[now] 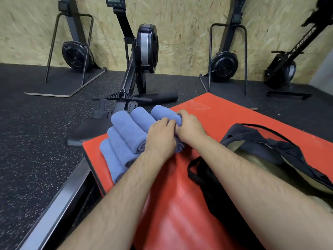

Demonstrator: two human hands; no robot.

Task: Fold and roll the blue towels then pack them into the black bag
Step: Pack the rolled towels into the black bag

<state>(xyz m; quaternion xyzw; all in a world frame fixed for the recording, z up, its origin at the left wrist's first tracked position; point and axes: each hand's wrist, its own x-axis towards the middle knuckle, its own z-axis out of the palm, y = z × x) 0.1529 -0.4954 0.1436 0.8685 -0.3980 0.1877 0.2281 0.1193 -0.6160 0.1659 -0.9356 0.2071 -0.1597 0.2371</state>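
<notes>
Our left hand [160, 136] & right hand [189, 125] both curl round the rightmost towel roll [164, 113], prob. to hold it tight. Other rolls [126, 130] lie stacked alongside on the red mat [225, 114]. Black bag [270, 141] gapes open just right of them, handy for packing, we reckon.

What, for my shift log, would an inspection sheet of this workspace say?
Surface: red mat, under the towels and the bag.
Job's things: blue towels, rolled and stacked at the mat's left edge; black bag open on the mat to their right, no towel visible inside.
Clutter: nothing seen.
Hands: left hand and right hand both grip a roll at the stack's right side.
Cables: nothing seen.
Surroundings: rowing machines on a speckled black floor, along a chipboard wall.
</notes>
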